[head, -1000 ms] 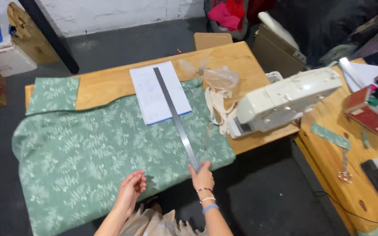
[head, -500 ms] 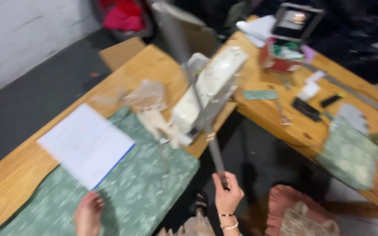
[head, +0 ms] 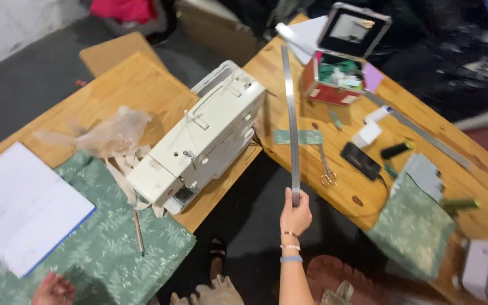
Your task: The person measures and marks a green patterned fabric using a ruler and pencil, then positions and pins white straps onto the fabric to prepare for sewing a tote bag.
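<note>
My right hand (head: 296,212) grips the near end of a long metal ruler (head: 291,113). The ruler stretches away from me over the right wooden table (head: 362,195), above a small green fabric strip (head: 297,137) and beside scissors (head: 326,166). My left hand (head: 53,289) rests with fingers spread on the green leaf-print fabric (head: 114,248) at the bottom left. A white sewing machine (head: 199,138) lies on the left wooden table (head: 125,90) between the two hands.
A white paper sheet (head: 21,206) and a pencil (head: 137,230) lie on the fabric. Crumpled plastic (head: 111,130) sits behind the machine. The right table holds an open red case (head: 337,76), a black phone (head: 360,161), folded green fabric (head: 410,223) and another metal ruler (head: 425,135).
My right hand has lifted the ruler off the green fabric and swung it right, over the second table. The view turned right with it. My left hand stays on the fabric.
</note>
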